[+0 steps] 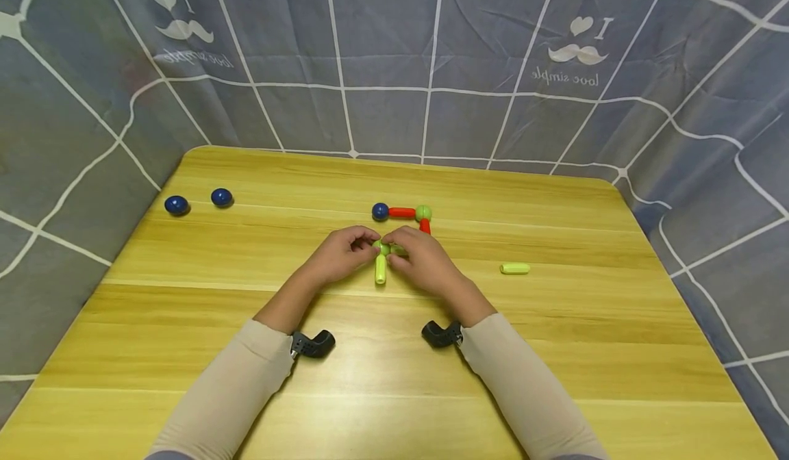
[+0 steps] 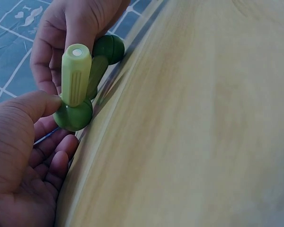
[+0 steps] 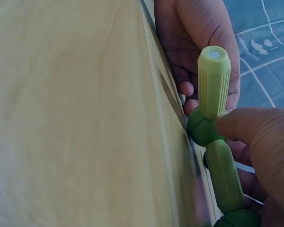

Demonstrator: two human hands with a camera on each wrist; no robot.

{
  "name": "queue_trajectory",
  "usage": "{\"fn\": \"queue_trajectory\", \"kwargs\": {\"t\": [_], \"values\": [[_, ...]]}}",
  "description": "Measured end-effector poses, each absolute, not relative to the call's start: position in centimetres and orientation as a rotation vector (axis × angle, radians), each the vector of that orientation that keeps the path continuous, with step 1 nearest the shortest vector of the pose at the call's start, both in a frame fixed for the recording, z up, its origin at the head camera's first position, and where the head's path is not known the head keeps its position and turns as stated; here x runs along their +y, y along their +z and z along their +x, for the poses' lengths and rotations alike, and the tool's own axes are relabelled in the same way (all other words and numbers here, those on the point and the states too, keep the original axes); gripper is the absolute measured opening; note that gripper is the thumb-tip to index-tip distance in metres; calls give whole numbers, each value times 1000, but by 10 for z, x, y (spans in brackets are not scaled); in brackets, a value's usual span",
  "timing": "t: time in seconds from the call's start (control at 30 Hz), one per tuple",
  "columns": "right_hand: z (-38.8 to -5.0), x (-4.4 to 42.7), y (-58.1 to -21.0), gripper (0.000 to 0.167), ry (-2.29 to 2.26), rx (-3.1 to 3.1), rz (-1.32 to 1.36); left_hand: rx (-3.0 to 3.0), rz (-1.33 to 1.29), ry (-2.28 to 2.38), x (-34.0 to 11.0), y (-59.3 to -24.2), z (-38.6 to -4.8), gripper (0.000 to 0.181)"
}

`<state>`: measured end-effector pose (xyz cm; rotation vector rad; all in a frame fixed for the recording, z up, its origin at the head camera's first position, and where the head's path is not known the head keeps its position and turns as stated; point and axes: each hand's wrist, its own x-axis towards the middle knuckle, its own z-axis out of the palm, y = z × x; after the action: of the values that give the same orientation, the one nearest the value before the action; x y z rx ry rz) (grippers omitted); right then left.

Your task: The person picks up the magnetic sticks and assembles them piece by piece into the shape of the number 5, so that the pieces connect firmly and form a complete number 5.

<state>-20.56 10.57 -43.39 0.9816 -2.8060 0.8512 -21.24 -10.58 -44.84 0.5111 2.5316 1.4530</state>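
Observation:
My left hand point(image 1: 342, 254) pinches a green ball point(image 2: 73, 116) between thumb and fingers. From that ball a yellow-green ribbed rod point(image 1: 380, 270) points toward me. My right hand point(image 1: 425, 258) holds the same ball from the other side, its fingertip against the ball near the rod's base in the right wrist view. A second yellow-green rod point(image 3: 224, 175) runs from the ball under my right hand to another green ball point(image 3: 239, 220). Just beyond the hands, a blue ball point(image 1: 380, 211), a red rod point(image 1: 402, 212), a green ball point(image 1: 423, 212) and another red rod point(image 1: 425, 226) form a corner. The right hand hides the second red rod's near end.
A loose yellow-green rod point(image 1: 514, 268) lies to the right on the wooden table point(image 1: 382, 391). Two dark blue balls point(image 1: 177, 205) sit at the far left. A grey curtain point(image 1: 382, 56) with white lines hangs behind the table and along its sides.

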Motion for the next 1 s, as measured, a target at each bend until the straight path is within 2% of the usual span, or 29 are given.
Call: {"fn": "queue_trajectory", "kwargs": {"t": [0.47, 1.0], "values": [[-205, 102, -436, 22, 815, -2831, 926, 2435, 508, 1504, -116, -443, -213, 32], [-200, 99, -438, 22, 799, -2794, 908, 2722, 108, 1502, -211, -413, -216, 47]]}}
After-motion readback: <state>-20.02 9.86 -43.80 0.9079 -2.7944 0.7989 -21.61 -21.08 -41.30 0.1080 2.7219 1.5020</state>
